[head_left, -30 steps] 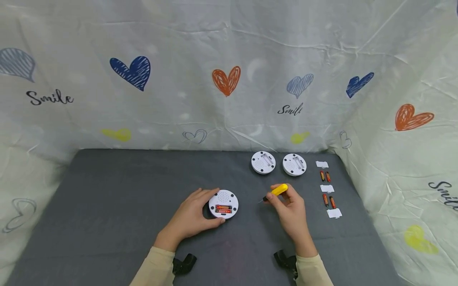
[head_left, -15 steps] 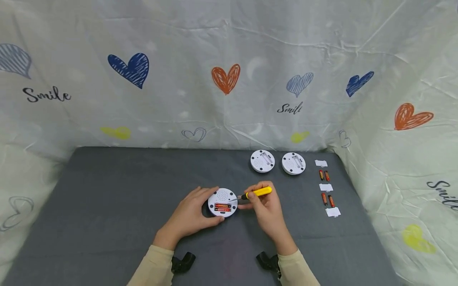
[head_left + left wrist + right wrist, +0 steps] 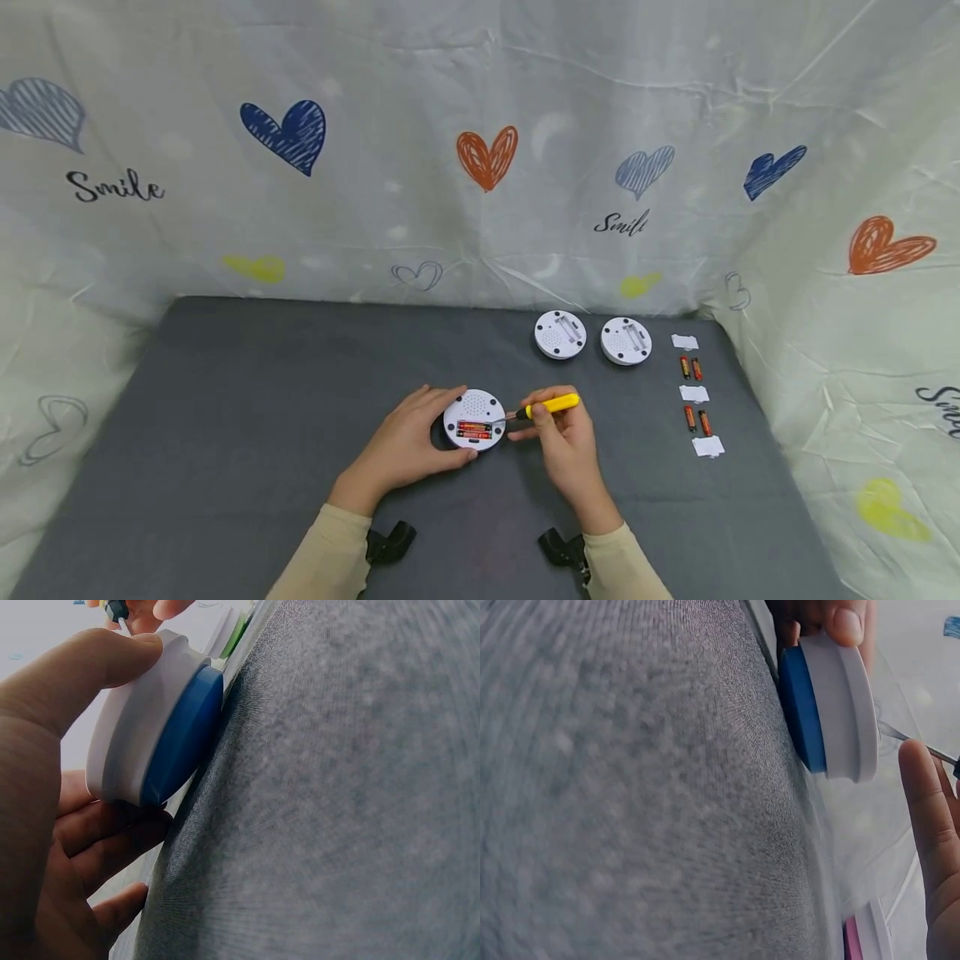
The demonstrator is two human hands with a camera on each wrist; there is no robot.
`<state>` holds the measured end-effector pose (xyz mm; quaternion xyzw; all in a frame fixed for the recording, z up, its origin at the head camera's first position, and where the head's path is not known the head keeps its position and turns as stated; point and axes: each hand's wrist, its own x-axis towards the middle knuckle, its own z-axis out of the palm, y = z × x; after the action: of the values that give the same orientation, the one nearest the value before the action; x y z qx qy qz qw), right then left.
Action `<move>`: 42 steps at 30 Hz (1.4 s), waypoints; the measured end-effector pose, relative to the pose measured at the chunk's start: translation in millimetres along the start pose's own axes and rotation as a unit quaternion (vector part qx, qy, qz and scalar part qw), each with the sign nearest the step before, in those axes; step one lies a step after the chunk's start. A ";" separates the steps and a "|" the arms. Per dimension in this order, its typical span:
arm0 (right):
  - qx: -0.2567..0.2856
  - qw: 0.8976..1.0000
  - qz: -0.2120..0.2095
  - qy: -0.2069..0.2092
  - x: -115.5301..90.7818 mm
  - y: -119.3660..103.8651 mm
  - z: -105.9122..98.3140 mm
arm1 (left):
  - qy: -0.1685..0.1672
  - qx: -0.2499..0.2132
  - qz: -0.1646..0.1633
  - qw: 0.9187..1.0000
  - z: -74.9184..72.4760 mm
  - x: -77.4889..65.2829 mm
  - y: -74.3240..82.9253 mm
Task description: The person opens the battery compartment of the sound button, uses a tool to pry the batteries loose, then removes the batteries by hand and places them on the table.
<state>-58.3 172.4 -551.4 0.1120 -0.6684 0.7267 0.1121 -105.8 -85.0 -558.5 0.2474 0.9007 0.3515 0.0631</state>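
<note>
My left hand (image 3: 401, 442) grips a round white device (image 3: 474, 405) at its left rim, thumb at the near side and fingers at the far side. Two red batteries (image 3: 475, 430) lie in the compartment on its upturned face, below the speaker holes. A blue underside (image 3: 187, 739) shows in the left wrist view, against the cloth. From the right, my right hand (image 3: 568, 454) pinches a yellow-handled screwdriver (image 3: 557, 405). Its metal shaft (image 3: 919, 742) reaches the device's upturned face, near the right end of the batteries; exact contact is hard to tell.
Two similar white devices with uncovered battery slots, one left (image 3: 560, 335) and one right (image 3: 626, 341), stand at the back. White covers (image 3: 708, 447) and several loose batteries (image 3: 690, 418) form a column at the table's right. A printed curtain (image 3: 360, 208) hangs behind the grey tablecloth (image 3: 262, 400).
My right hand has moved left with the screwdriver, bringing its tip from beside the device onto its face near the batteries. My left hand keeps its grip; the head view shifts slightly.
</note>
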 end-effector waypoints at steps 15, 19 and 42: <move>-0.051 0.992 0.008 -0.115 2.2 -15.5 -12.5 | 0.004 -0.006 -0.004 1.000 -3.7 2.2 1.7; -0.054 0.989 0.021 -0.136 2.8 -19.5 -12.7 | 0.007 -0.004 0.002 1.000 -4.0 2.2 1.4; -0.111 0.990 -0.031 -0.082 0.7 -11.0 -4.5 | 0.009 -0.006 0.009 1.000 2.3 3.2 -0.1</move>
<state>-55.6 177.7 -541.2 0.1785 -0.7484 0.6323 0.0909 -108.0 -82.1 -560.1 0.2518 0.8970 0.3595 0.0529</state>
